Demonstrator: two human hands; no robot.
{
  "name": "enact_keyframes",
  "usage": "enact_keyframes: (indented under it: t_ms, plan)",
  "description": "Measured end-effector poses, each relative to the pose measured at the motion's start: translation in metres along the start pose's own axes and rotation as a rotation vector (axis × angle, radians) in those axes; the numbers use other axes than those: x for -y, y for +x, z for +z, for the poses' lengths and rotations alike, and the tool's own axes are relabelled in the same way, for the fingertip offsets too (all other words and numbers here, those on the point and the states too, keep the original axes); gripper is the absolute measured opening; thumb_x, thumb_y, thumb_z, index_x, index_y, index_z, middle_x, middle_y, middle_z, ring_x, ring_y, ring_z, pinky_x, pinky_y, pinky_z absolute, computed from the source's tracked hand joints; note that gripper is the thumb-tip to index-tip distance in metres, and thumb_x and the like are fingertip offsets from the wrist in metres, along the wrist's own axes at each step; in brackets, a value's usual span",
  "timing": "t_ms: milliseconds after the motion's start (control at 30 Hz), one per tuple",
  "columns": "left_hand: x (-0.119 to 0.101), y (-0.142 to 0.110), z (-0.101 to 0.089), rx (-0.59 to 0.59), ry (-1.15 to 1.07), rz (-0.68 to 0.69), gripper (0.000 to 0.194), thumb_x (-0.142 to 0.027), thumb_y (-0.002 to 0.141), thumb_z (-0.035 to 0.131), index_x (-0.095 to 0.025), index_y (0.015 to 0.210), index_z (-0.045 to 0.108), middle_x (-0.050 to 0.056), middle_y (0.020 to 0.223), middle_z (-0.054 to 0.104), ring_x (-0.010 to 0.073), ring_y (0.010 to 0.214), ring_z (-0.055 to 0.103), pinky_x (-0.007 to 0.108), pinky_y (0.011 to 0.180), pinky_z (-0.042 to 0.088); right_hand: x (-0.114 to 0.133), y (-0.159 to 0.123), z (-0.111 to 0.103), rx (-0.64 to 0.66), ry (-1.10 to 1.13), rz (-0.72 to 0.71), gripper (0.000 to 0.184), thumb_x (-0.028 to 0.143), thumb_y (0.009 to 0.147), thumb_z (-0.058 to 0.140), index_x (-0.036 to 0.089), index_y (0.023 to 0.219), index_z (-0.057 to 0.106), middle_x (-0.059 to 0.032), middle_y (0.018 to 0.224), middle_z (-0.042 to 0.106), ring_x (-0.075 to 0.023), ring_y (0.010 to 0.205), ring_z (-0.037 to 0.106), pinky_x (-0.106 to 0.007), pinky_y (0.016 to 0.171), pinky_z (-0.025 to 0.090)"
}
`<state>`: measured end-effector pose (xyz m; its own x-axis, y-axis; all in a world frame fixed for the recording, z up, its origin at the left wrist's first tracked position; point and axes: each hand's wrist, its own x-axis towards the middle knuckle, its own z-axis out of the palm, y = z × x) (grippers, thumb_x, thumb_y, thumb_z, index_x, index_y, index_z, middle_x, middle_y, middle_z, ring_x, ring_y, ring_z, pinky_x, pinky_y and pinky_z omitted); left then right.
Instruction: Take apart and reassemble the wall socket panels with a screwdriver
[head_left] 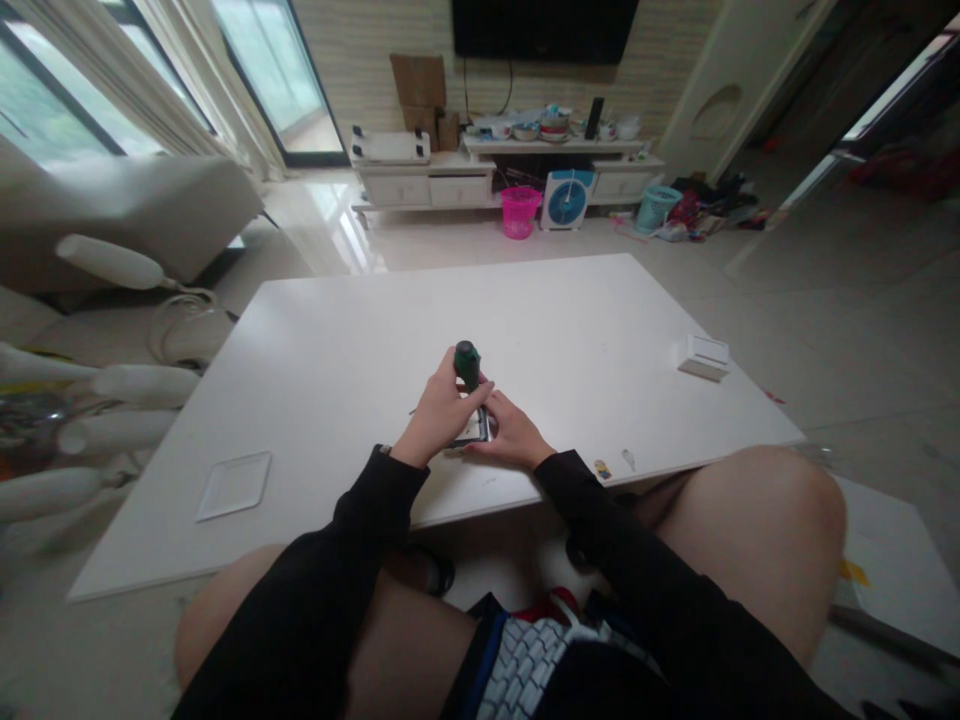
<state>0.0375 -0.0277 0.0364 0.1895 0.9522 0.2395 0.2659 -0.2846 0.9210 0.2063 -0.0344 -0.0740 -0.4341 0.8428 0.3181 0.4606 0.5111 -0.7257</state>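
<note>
My left hand (437,408) is wrapped round a green screwdriver (466,366) with a dark end cap. The handle stands nearly upright, and its shaft is hidden behind my fingers. Below it, a small flat piece with a dark frame and a pale inside (472,428) rests at the table's near side. My right hand (513,432) grips this dark-framed piece from the right, thumb along its near edge. The fingertips of both hands almost meet over it, so much of the piece is covered.
The white table (360,340) carries a clear square tray (234,486) at left and a white box (703,357) at right. Small stickers (602,469) mark its near edge. Beyond stand a pink basket (520,212), a blue fan (567,200) and a white TV cabinet (397,190).
</note>
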Motion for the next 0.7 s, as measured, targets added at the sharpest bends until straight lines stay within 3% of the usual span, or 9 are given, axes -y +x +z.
enact_keyframes:
  t_ms: [200,467,700]
  plan:
    - [0.0023,0.0019,-0.0006,-0.021,0.026,0.008,0.023,-0.028,0.082,0.073,-0.017,0.098,0.061,0.006,0.099,0.067,0.0199,0.092,0.067,0.032,0.074,0.061,0.0012,0.0003,-0.0002,-0.011,0.000,-0.003,0.080,0.061,0.073,0.087,0.028,0.139,0.055,-0.0090,0.126,0.061,-0.0305,0.118,0.060,-0.048,0.103,0.051]
    - [-0.0003,0.0017,-0.0049,0.003,-0.032,-0.020,0.042,-0.011,0.080,0.064,-0.017,0.121,0.058,0.006,0.098,0.073,0.0199,0.096,0.072,0.037,0.085,0.062,0.0000,-0.0009,0.0002,-0.011,-0.007,0.017,0.072,0.063,0.072,0.086,0.026,0.127,0.060,-0.0069,0.118,0.060,-0.0279,0.111,0.062,-0.045,0.098,0.053]
    - [-0.0016,0.0022,-0.0032,-0.009,0.031,0.037,0.025,-0.027,0.077,0.078,-0.017,0.095,0.065,0.005,0.095,0.069,0.0189,0.088,0.067,0.033,0.075,0.063,0.0007,0.0003,-0.0004,-0.004,0.009,-0.023,0.081,0.061,0.075,0.085,0.026,0.140,0.053,-0.0096,0.127,0.060,-0.0310,0.120,0.059,-0.049,0.105,0.051]
